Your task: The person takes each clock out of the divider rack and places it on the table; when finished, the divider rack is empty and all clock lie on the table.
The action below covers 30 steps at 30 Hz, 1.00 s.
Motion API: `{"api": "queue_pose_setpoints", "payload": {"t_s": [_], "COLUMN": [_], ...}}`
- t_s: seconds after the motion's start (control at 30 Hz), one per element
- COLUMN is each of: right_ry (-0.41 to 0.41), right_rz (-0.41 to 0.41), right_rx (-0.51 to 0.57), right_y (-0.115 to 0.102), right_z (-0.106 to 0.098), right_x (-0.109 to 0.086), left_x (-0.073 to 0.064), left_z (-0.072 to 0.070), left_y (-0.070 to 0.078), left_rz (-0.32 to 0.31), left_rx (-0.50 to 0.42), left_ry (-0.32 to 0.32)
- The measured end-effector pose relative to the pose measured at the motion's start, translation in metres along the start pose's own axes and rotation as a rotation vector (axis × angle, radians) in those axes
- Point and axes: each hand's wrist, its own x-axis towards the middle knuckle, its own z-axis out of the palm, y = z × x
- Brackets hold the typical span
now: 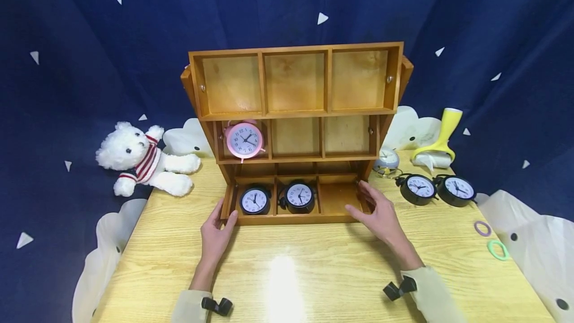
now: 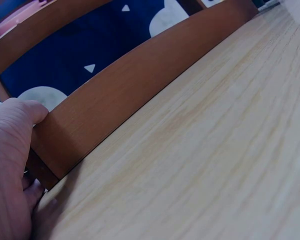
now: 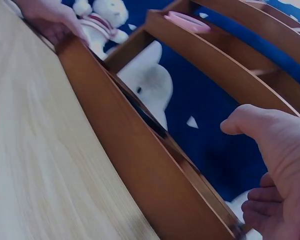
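Note:
A wooden three-tier folding organizer box [image 1: 296,220] stands opened out on the table, its trays stepped upward. My left hand [image 1: 215,233] grips the front left corner of the lowest tray, thumb on the front board [image 2: 95,120] and fingers around the outer side. At the tray's right end, my right hand [image 1: 381,216] is spread, thumb raised over the right compartment and fingers by the side wall. Two black alarm clocks lie face up in the lowest tray, one in the left compartment [image 1: 254,201], one in the middle [image 1: 299,197]. A pink alarm clock [image 1: 244,140] sits in the middle tier's left compartment.
Right of the box lie two more black alarm clocks [image 1: 418,188], a grey clock [image 1: 386,158] and a yellow-handled lint roller [image 1: 441,141]. Purple [image 1: 482,228] and green [image 1: 498,249] rings are near the right edge. A white teddy bear [image 1: 148,161] lies at left.

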Motion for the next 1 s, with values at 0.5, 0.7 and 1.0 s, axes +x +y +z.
{"api": "queue_pose_setpoints", "payload": {"t_s": [0.5,0.7,1.0], "right_ry": [-0.209,-0.262,-0.320], "right_rz": [-0.089,-0.093,-0.052], "right_rx": [-0.152,-0.163,-0.213], "right_y": [-0.029,-0.036,-0.043], "right_z": [0.051,0.063,0.081], "right_x": [0.020,0.030,0.043], "left_x": [-0.001,-0.001,0.000], "left_z": [0.000,0.000,-0.001], "left_y": [0.001,0.003,0.000], "left_rz": [-0.009,-0.012,-0.017], "left_rx": [-0.011,-0.010,-0.012], "left_ry": [0.001,-0.001,-0.006]}}
